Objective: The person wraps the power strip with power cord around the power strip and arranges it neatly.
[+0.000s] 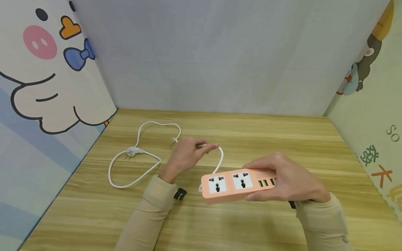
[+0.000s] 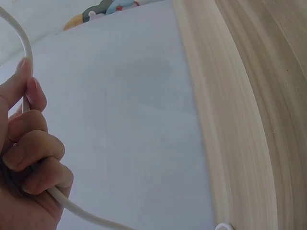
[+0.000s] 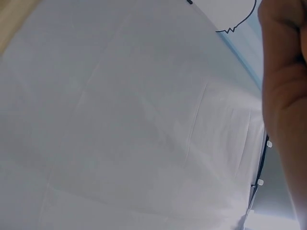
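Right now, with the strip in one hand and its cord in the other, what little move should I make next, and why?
I'd probably draw in some more cord with your left hand: it pinches the cord, your right hand grips the power strip, and the rest lies loosely looped near the plug.

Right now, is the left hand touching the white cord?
Touching. The left wrist view shows the left hand gripping the white cord, its fingers curled around it.
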Demonstrator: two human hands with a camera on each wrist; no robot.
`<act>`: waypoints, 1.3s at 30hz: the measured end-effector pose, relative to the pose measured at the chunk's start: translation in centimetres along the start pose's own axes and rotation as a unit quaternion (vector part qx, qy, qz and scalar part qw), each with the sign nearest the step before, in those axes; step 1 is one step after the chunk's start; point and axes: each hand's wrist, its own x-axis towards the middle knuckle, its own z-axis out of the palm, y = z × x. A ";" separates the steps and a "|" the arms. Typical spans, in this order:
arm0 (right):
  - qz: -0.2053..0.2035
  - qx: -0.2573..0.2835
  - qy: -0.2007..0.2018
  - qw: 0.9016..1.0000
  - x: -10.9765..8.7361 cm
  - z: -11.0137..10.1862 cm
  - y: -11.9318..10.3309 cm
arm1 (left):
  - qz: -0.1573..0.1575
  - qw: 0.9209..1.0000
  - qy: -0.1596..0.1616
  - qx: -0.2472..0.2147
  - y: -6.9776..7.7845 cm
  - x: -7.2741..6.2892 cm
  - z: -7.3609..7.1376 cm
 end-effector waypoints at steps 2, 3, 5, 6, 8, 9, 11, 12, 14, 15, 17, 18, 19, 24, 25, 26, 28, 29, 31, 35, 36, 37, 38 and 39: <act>-0.001 -0.004 0.000 1.000 0.0 0.1 0.1 | 0.008 1.000 0.019 0.009 0.1 0.0 0.0; -0.004 -0.007 0.000 1.000 0.1 0.1 0.2 | 0.012 0.999 0.030 0.015 0.1 0.0 -0.1; -0.008 -0.012 -0.003 1.000 0.1 0.1 0.2 | 0.021 0.998 0.051 0.025 0.2 0.0 -0.2; -0.010 -0.017 -0.004 1.000 0.1 0.2 0.3 | 0.027 0.997 0.060 0.030 0.2 0.0 -0.2; -0.011 -0.032 -0.006 0.999 0.2 0.1 0.4 | 0.039 0.995 0.081 0.036 0.4 0.0 -0.2; -0.010 -0.039 -0.009 0.999 0.2 0.2 0.4 | 0.046 0.994 0.089 0.039 0.4 0.0 -0.3; -0.003 -0.047 -0.014 0.999 0.3 0.2 0.4 | 0.063 0.992 0.105 0.043 0.7 0.0 -0.3; 0.002 -0.050 -0.018 0.999 0.3 0.2 0.5 | 0.070 0.990 0.111 0.045 0.8 0.0 -0.4; 0.013 -0.050 -0.027 0.998 0.4 0.2 0.5 | 0.083 0.988 0.123 0.047 1.0 -0.1 -0.5; 0.019 -0.050 -0.032 0.998 0.4 0.3 0.5 | 0.090 0.986 0.129 0.048 1.2 -0.1 -0.5; 0.031 -0.049 -0.041 0.997 0.5 0.3 0.5 | 0.101 0.984 0.139 0.048 1.5 -0.2 -0.7; 0.035 -0.049 -0.045 0.997 0.6 0.4 0.5 | 0.108 0.982 0.145 0.048 1.7 -0.3 -0.7; 0.038 -0.049 -0.049 0.997 0.6 0.5 0.5 | 0.115 0.981 0.150 0.047 1.8 -0.3 -0.8; 0.050 -0.046 -0.059 0.996 0.8 0.6 0.6 | 0.158 0.970 0.177 0.050 2.6 -0.6 -1.0; 0.051 -0.045 -0.060 0.996 0.9 0.7 0.7 | 0.167 0.968 0.180 0.051 2.7 -0.6 -1.1; 0.054 -0.046 -0.061 0.996 0.9 0.7 0.7 | 0.177 0.965 0.185 0.052 2.9 -0.6 -1.1; 0.062 -0.046 -0.060 0.995 1.0 0.7 0.8 | 0.193 0.961 0.192 0.053 3.2 -0.6 -1.2; 0.066 -0.049 -0.058 0.995 1.0 0.7 0.9 | 0.199 0.959 0.195 0.052 3.4 -0.6 -1.2; 0.079 -0.055 -0.058 0.994 1.1 0.8 0.9 | 0.210 0.956 0.199 0.057 3.6 -0.7 -1.3; 0.105 -0.067 -0.054 0.991 1.4 1.1 1.2 | 0.229 0.949 0.205 0.065 4.1 -1.0 -1.4; 0.110 -0.068 -0.053 0.990 1.4 1.2 1.2 | 0.233 0.948 0.206 0.067 4.2 -1.1 -1.4; 0.114 -0.067 -0.052 0.990 1.5 1.2 1.3 | 0.237 0.947 0.208 0.066 4.4 -1.1 -1.4; 0.117 -0.069 -0.050 0.989 1.5 1.3 1.4 | 0.239 0.946 0.208 0.065 4.5 -1.2 -1.4; 0.120 -0.069 -0.048 0.989 1.5 1.3 1.5 | 0.241 0.945 0.209 0.066 4.6 -1.2 -1.4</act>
